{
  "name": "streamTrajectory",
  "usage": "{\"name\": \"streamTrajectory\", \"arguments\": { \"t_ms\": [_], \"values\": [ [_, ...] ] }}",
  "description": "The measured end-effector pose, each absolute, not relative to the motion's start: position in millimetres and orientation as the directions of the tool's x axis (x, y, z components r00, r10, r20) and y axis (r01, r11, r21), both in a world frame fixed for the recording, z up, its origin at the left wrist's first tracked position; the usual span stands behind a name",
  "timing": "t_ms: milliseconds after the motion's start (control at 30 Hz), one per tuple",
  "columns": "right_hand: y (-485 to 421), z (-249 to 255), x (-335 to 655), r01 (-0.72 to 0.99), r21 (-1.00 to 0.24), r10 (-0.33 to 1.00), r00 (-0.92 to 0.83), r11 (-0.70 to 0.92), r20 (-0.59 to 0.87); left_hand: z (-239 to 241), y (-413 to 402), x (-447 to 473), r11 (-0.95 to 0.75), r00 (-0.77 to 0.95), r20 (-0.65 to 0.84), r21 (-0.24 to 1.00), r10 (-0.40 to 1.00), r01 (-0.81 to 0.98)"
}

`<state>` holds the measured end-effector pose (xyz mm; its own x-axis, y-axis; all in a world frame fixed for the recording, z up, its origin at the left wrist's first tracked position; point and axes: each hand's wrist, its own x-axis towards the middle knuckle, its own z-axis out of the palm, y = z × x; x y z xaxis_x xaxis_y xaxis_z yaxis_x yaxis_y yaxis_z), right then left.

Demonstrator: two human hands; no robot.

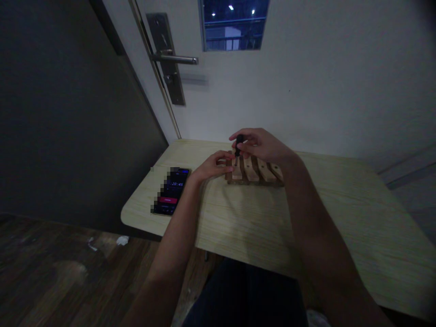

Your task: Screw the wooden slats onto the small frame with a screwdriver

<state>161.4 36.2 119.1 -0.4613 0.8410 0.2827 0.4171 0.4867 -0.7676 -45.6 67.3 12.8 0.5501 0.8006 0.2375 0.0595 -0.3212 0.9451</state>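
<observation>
On the table a slatted wooden piece [252,174] has several slanted light-brown slats, with dark holes or screw heads in their tops. My left hand [214,164] grips its left end, thumb in front and fingers behind. Above the leftmost slat, my right hand [255,144] pinches the black handle of a small screwdriver [239,144]. The screwdriver stands nearly upright, its thin shaft pointing down at the top of that slat. Whether the tip sits in a screw is too small to tell. My right hand and wrist hide part of the wooden piece's back and right end.
A phone [172,190] showing a timer lies left of my left forearm on the pale wooden table [235,227]. Behind the table is a white door [323,81] with a metal handle [177,59] and a small window [235,27]. White scraps [122,240] lie on the floor.
</observation>
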Motion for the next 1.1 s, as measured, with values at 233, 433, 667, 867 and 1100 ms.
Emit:
{"name": "streamTrajectory", "arguments": {
  "t_ms": [233, 433, 667, 867, 1100],
  "values": [
    [33.4, 121.5, 150.9, 0.712, -0.566, 0.881, -0.156, 0.414, 0.448, 17.4, 65.0, -46.1, -0.338, 0.567, 0.238, 0.938, 0.789, 0.077],
    [33.1, 115.7, 150.7, 0.707, -0.527, 0.843, -0.188, 0.472, 0.504, 17.7, 65.8, -45.9, -0.333, 0.574, 0.23, 0.94, 0.786, 0.08],
    [31.0, 122.2, 157.6, 0.544, -0.59, 0.802, -0.381, 0.597, 0.46, 16.3, 65.1, -46.6, -0.326, 0.563, 0.23, 0.943, 0.794, 0.074],
    [32.7, 123.2, 159.7, 0.484, -0.645, 0.806, -0.372, 0.592, 0.46, 14.0, 66.9, -45.9, -0.319, 0.549, 0.232, 0.946, 0.803, 0.066],
    [28.8, 126.1, 150.0, 0.678, -0.591, 0.868, -0.146, 0.438, 0.476, 14.7, 67.7, -46.8, -0.34, 0.561, 0.234, 0.936, 0.794, 0.091]
  ]
}}
